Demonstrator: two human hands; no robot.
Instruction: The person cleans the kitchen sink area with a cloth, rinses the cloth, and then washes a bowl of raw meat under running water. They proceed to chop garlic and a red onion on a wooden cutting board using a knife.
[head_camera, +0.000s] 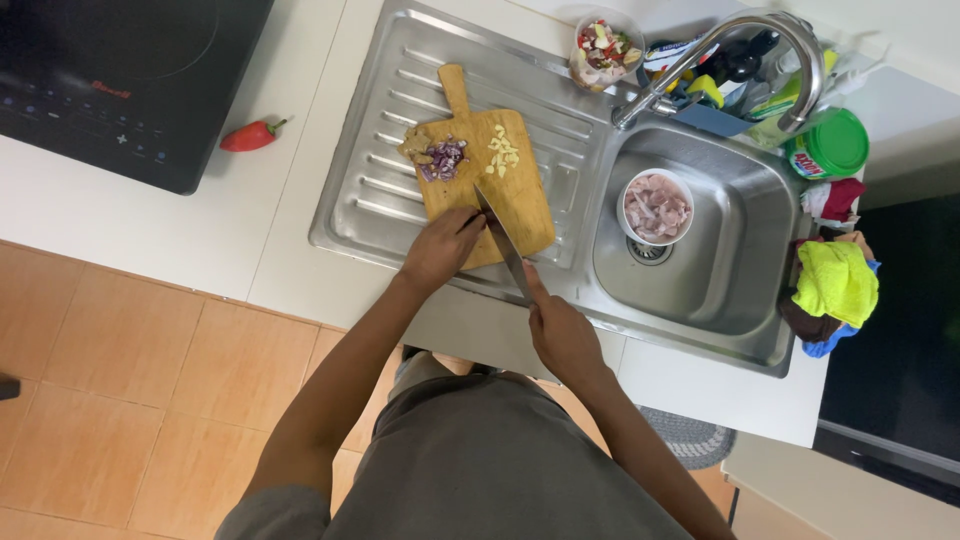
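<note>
Chopped: onion (444, 158), garlic (503, 152) on board (520, 215). Cutting now: right hand (562, 335) gripping knife (505, 245), left hand (440, 248) curled, contents hidden. Pepper (250, 135) whole.

Green-lidded labelled tub (828, 148) beside the sink's (760, 300) far corner.

A long steel knife (505, 245) lies angled across the near edge of a wooden cutting board (525, 215) bearing chopped bits.
</note>
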